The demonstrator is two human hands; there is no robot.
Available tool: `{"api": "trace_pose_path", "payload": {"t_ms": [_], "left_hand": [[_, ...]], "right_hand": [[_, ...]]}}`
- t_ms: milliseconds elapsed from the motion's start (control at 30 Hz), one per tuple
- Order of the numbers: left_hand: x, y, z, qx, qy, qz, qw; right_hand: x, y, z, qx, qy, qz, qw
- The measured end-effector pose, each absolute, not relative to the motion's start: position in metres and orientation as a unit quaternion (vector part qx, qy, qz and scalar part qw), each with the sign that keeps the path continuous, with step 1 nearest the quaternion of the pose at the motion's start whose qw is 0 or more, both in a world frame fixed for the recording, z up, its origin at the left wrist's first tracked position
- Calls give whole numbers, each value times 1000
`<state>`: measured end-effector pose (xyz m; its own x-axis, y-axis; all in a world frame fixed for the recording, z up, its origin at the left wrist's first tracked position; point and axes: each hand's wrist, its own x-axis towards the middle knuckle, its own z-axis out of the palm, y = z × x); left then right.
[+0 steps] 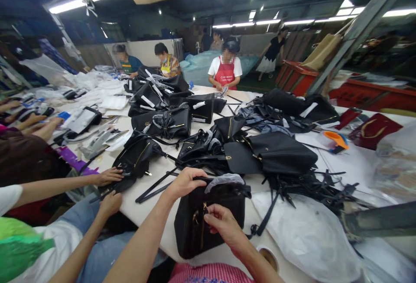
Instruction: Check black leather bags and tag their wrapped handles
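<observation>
A black backpack stands upright at the table's near edge, its zipped face toward me. My left hand grips its upper left edge, thumb in front and fingers over the top. Beside it, the top handle is wrapped in whitish film. My right hand is closed in a pinch at the upper end of a vertical gold zipper; the fingers cover most of the zipper pull. A black strap trails from the bag's right side onto the table.
More black bags and loose straps are heaped just beyond. At my left, a co-worker's hands handle another black bag. Clear plastic bags lie at right, near a round container and an orange tape dispenser. Co-workers stand across the table.
</observation>
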<state>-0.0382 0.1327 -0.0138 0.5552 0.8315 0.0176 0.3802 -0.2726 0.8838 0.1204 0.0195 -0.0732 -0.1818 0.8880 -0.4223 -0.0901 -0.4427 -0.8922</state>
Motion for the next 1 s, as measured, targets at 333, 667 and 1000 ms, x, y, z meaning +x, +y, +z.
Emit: {"api": "trace_pose_path", "payload": {"t_ms": [333, 667, 1000], "left_hand": [[-39, 21, -48, 684, 575, 272, 358], [-25, 31, -82, 409, 613, 249, 628], [-16, 44, -85, 438, 616, 250, 605]], "right_hand": [[118, 25, -87, -505, -318, 727, 340], [104, 28, -94, -556, -318, 690, 337], [216, -37, -103, -679, -477, 492, 264]]}}
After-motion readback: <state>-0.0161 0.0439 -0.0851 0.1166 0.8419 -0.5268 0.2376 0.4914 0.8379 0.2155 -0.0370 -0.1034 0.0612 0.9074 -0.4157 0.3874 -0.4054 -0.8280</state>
